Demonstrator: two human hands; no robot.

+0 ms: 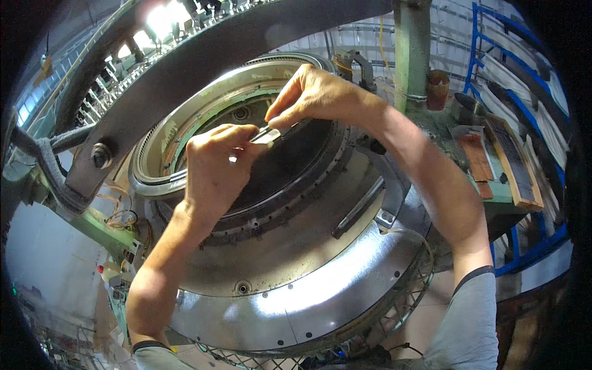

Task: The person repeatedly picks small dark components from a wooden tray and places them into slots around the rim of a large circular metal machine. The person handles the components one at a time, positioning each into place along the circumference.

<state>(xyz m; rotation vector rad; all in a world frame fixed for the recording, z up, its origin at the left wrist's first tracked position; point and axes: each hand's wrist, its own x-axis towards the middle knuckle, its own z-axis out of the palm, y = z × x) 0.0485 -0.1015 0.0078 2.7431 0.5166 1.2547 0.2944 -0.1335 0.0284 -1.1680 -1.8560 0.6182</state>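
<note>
Bare-handed over what appears to be a large circular knitting machine (287,317), a worker brings both hands together above its open ring (151,187). The left hand (217,161) pinches a small, pale metal piece (267,134) between thumb and fingers; the right hand (306,98) has a narrow grip, thumb and forefinger drawn in at the piece's far end, though how firmly they press cannot be told. The piece is held up between the hands, over the ring's dark interior. A loose dark bar (357,208) lies nearer the worker, to the right. The step in hand looks like fine, two-handed handling of the piece; the next move seems to call for steady fingertips and a secure pinch over the opening.
</note>
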